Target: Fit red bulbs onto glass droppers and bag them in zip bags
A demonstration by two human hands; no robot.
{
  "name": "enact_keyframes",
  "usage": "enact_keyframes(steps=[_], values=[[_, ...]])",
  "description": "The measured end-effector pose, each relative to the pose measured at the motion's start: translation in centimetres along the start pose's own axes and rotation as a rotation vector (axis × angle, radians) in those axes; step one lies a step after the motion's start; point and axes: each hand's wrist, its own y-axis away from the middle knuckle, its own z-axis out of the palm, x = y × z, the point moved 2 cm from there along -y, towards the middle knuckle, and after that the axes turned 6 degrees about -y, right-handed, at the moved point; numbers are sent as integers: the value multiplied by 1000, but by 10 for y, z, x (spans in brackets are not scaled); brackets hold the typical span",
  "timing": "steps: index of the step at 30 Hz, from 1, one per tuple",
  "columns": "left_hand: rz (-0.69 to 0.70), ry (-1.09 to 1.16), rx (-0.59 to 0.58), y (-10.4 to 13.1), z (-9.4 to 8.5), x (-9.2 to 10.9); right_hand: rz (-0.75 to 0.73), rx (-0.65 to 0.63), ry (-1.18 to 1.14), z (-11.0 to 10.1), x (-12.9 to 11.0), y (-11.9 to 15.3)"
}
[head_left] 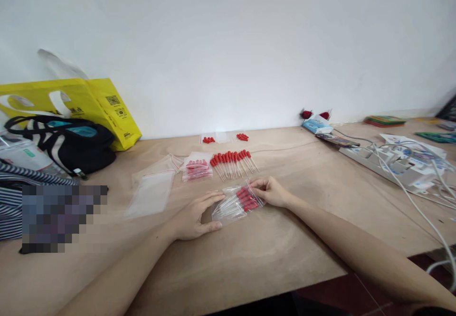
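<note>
A clear zip-lock bag lies on the table in front of me. Inside it are several clear droppers with red bulbs, the bulbs toward the right. My right hand pinches the bag's upper right edge between thumb and fingers. At the bag's left end rests my left hand, open, with thumb and fingers apart and fingertips by the bag's edge. Just beyond the bag, a row of loose red-bulbed droppers lies side by side. Left of that row sits a stack of filled zip-lock bags.
Flat clear bags lie to the left. Loose red bulbs lie near the wall. A yellow tote bag and a black bag stand far left. On the right are a power strip, cables and papers.
</note>
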Motion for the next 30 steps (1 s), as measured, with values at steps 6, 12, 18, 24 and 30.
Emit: enact_keyframes(steps=[6,12,18,24,30], values=[[-1,4,4,0,2,-2,67,291,240,-17,1,-2],[26,-50,-12,-1,4,-3,91,108,177,-3,-1,-2],[-21,-78,48,-3,1,-1,124,107,-319,-7,-13,5],[-522,-401,419,10,-35,-44,-3,396,-404,-66,-15,0],[-982,-465,161,35,-53,-95,-27,905,-341,-118,15,-10]])
